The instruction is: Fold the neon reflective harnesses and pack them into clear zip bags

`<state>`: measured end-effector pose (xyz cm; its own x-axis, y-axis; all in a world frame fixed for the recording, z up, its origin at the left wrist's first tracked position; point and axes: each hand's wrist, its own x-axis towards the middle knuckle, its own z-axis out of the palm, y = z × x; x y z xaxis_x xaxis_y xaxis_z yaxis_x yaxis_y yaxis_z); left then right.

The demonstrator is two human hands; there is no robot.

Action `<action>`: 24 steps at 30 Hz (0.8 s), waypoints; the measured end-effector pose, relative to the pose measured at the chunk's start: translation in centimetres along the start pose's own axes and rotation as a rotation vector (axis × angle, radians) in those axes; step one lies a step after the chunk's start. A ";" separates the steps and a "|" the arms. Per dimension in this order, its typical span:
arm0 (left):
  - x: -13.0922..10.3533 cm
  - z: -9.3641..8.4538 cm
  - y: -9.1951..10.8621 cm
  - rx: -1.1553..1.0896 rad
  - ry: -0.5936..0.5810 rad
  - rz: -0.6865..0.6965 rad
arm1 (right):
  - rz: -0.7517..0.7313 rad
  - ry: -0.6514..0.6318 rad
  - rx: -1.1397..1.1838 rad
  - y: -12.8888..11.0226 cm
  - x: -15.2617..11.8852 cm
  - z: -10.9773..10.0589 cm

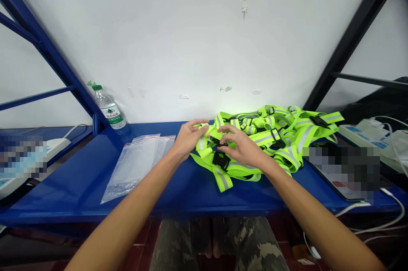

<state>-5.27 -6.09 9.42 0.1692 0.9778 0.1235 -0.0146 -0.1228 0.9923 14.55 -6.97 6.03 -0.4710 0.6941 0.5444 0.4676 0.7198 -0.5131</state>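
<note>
My left hand [190, 138] pinches a neon yellow-green reflective strap [202, 143] with a grey stripe, thumb and fingers closed over it. Just to the right, my right hand [239, 145] curves over the same bundle, its bent fingers apart and their tips close to the strap. A black buckle [221, 160] lies below the right fingertips, on the near side of the bundle. More tangled reflective straps [287, 135] with black buckles and sliders spread rightward from my hands. The right palm is turned away, so its inner side is partly hidden.
Clear zip bags [135, 162] lie on the blue tabletop [79, 173] to the left. A water bottle [109, 107] stands against the wall. At right are a partly blurred phone-like device [338, 177], white cables and a power strip [360, 135]. Metal frame posts flank both sides.
</note>
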 end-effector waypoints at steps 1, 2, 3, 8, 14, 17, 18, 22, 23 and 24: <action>0.0 -0.1 0.1 -0.025 0.024 -0.013 | -0.032 -0.013 -0.079 0.1 -0.2 -0.1; 0.1 -0.2 0.3 -0.058 0.023 -0.032 | -0.054 -0.019 -0.135 0.2 -0.4 -0.2; 0.1 -0.3 0.4 -0.096 0.001 -0.057 | -0.067 -0.017 -0.166 0.3 -0.5 -0.3; 0.2 -0.6 0.6 -0.276 -0.091 -0.148 | 0.013 0.022 0.044 0.2 -0.8 -0.4; -0.4 -0.1 0.7 -0.258 -0.188 -0.098 | 0.229 -0.040 0.622 -0.1 -0.5 0.0; -0.8 0.1 0.7 -0.238 -0.270 -0.035 | 0.211 -0.033 0.577 -0.3 -0.3 0.0; -0.9 0.1 0.7 -0.228 -0.301 -0.014 | 0.192 -0.052 0.539 -0.3 -0.1 0.0; -1.0 0.0 0.5 -0.035 -0.369 0.088 | 0.144 -0.057 0.477 0.0 0.2 -0.2; -1.0 -0.1 0.5 0.042 -0.371 0.117 | 0.144 -0.040 0.473 0.1 0.2 -0.3; -1.1 -0.1 0.6 0.116 -0.370 0.143 | 0.145 -0.035 0.467 0.1 0.2 -0.4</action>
<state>-5.57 -7.21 9.91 0.5169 0.8250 0.2285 0.0435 -0.2919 0.9555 14.80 -6.75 6.38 -0.4545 0.7817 0.4271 0.1485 0.5393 -0.8289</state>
